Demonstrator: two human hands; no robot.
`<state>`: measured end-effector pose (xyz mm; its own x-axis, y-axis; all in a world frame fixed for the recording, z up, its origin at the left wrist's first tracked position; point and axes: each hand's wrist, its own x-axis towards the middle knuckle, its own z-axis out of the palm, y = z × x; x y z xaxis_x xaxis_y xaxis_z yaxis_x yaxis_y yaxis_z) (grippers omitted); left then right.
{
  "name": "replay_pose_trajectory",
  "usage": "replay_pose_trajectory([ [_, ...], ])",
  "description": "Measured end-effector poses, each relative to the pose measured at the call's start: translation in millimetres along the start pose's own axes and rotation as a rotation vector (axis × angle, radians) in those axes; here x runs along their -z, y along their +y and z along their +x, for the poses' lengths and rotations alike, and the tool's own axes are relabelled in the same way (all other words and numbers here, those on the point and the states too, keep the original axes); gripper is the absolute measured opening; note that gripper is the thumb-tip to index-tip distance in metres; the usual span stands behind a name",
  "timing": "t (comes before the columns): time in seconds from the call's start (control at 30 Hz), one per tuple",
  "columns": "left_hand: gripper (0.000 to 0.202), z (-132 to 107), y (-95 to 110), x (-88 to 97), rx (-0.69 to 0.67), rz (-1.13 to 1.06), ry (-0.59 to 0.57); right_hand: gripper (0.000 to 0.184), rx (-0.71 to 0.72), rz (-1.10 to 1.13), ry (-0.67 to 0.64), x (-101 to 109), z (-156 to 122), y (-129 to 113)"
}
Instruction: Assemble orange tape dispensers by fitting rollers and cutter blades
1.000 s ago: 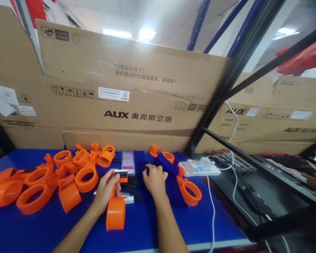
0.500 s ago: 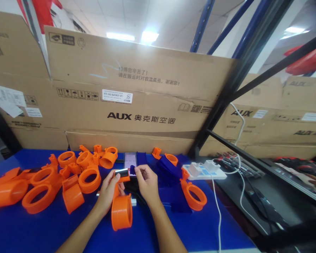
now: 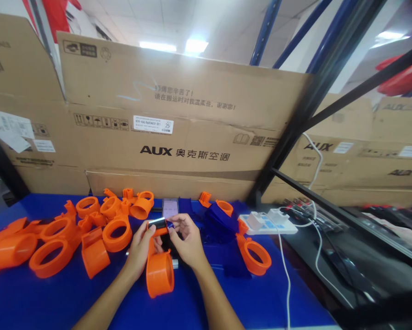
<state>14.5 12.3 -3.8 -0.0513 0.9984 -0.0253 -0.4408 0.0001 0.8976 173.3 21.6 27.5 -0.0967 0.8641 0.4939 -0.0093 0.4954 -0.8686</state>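
Note:
My left hand (image 3: pixel 141 250) grips an orange tape dispenser (image 3: pixel 160 274) by its upper part, with the ring hanging toward me. A toothed metal blade (image 3: pixel 157 221) and a black strip show on the dispenser's top end. My right hand (image 3: pixel 187 240) is closed in a pinch on a small dark blue piece (image 3: pixel 170 225), held against the right side of that end. Its exact shape is mostly hidden by the fingers. Behind my hands a phone (image 3: pixel 170 207) with a lit screen lies on the blue table (image 3: pixel 123 302).
Several more orange dispensers (image 3: pixel 51 256) crowd the left side. Another orange dispenser (image 3: pixel 256 255) lies at the right, near dark blue sheets (image 3: pixel 221 222). A white power strip (image 3: pixel 271 223) with plugs and cables sits by the black rack post (image 3: pixel 278 151). Cardboard (image 3: pixel 185 119) stands along the back.
My right hand has brought the blue piece left and slightly down, from just off the dispenser to against its top end. The left hand has hardly moved.

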Motion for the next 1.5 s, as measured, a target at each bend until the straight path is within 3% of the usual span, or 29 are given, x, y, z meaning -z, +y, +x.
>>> replay_pose_trajectory([
  [0.13, 0.038, -1.0, 0.3, 0.5, -0.001, 0.017, -0.003, 0.024, 0.060, -0.067, 0.048, 1.9, 2.6, 3.5],
  [0.37, 0.039, -0.6, 2.2, -0.9, 0.000, 0.012, 0.011, 0.016, 0.066, -0.118, 0.107, -6.9, 0.7, 8.4],
  [0.53, 0.039, -1.7, 0.7, -0.9, -0.004, 0.037, 0.013, 0.006, 0.148, -0.326, 0.165, -7.4, -3.7, -0.1],
  [0.67, 0.040, -2.9, 3.7, -2.5, -0.001, 0.009, 0.007, 0.004, 0.229, -0.377, 0.122, -6.7, -5.0, -8.4],
  [0.9, 0.043, -6.0, 14.6, -7.1, 0.010, -0.059, 0.048, 0.021, 0.274, -0.288, -0.015, -4.7, -3.7, -15.0],
  [1.03, 0.044, -5.7, 15.7, -7.1, 0.032, -0.118, 0.065, 0.029, 0.277, -0.300, -0.035, -4.0, -3.3, -14.0],
  [1.17, 0.042, -6.3, 15.7, -7.0, 0.045, -0.193, 0.009, 0.037, 0.271, -0.323, -0.031, -4.0, -3.8, -10.0],
  [1.5, 0.044, -3.1, 6.2, 2.1, -0.033, -0.024, -0.070, 0.038, 0.275, -0.322, -0.092, -0.9, -3.5, -9.9],
])
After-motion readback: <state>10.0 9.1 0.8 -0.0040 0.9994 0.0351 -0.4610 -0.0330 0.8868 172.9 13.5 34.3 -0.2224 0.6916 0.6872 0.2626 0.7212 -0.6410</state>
